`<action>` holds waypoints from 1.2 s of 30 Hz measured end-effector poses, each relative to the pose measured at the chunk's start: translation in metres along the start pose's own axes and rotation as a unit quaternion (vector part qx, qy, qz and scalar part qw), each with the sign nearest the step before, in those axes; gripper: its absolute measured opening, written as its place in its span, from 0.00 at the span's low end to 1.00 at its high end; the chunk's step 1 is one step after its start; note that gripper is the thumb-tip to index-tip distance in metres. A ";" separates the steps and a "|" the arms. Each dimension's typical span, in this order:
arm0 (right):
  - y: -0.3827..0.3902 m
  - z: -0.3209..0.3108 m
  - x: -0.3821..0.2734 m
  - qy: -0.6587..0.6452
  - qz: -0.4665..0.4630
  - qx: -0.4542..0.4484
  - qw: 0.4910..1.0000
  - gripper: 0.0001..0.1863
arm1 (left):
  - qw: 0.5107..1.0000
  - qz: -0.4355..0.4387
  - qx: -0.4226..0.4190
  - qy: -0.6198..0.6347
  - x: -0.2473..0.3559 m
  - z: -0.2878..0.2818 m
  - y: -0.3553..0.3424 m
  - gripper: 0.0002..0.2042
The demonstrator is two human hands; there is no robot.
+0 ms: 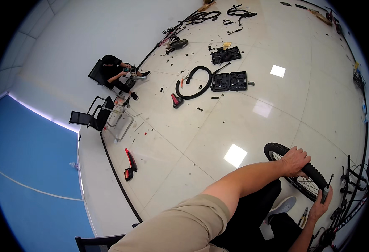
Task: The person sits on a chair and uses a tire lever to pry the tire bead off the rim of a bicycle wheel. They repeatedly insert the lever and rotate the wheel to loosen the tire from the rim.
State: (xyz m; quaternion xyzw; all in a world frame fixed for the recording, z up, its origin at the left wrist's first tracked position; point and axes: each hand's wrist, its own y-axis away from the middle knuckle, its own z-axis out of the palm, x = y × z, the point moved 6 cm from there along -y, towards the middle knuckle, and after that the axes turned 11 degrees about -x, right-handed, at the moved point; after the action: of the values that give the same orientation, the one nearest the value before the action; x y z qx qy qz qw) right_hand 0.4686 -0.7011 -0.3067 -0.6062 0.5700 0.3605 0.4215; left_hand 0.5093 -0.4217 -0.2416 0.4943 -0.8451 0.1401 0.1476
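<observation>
My left hand grips the top of a black knobby tyre on a spoked bicycle wheel that stands upright at the lower right. My right hand is below the wheel's right side, closed around a slim dark-handled tool that points up at the rim. My bare left forearm reaches in from a beige sleeve at the bottom. My dark trousers and a grey shoe are beneath the wheel.
A bicycle frame lies to the right of the wheel and pliers lie by my shoe. Further off are open black tool cases, a loose tyre, a person seated on a chair and an empty chair.
</observation>
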 end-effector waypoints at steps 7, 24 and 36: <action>-0.001 -0.006 -0.003 -0.011 0.040 -0.004 0.999 0.25 | 0.997 0.046 -0.056 0.009 -0.003 0.007 -0.020 0.34; -0.008 -0.015 0.023 -0.010 0.054 -0.002 0.998 0.26 | 0.993 -0.011 -0.119 0.006 0.016 0.013 -0.025 0.30; -0.004 -0.024 0.024 -0.039 0.070 -0.004 0.997 0.26 | 0.995 0.054 -0.083 -0.008 0.032 0.011 -0.031 0.30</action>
State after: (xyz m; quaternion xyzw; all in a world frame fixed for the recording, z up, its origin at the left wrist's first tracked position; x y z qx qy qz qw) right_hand 0.4733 -0.7322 -0.3192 -0.5520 0.5931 0.4145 0.4144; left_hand 0.5208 -0.4660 -0.2370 0.4350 -0.8806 0.0735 0.1729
